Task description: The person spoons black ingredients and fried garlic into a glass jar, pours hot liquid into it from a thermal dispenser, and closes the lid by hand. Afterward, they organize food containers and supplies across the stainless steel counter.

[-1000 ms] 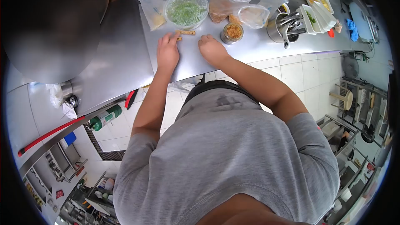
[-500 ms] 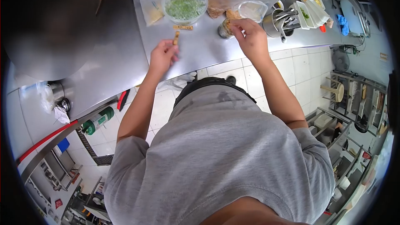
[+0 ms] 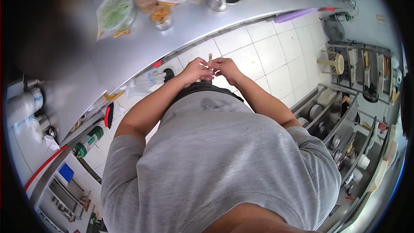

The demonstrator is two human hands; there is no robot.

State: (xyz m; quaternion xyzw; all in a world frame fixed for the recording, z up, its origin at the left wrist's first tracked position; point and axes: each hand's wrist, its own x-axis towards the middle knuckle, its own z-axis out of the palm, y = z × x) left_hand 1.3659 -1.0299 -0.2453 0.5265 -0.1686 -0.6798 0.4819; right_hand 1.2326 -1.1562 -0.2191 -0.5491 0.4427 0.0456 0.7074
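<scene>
A working kitchen — steel table (image 3: 129, 51) bearing a bowl of chopped greens (image 3: 115, 12) and a pot of utensils (image 3: 212, 3), metal racks (image 3: 345, 124), tiled floor (image 3: 280, 75).

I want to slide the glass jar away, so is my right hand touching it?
Apart. The head view shows it plainly: the right hand shows against the tiled floor, while the jar stands on the counter, whose edge runs between them.

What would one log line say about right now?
Left hand + right hand: close together at small tan strip | exact grip: unclear | metal counter: jar with orange bits, bowl with green contents
</scene>
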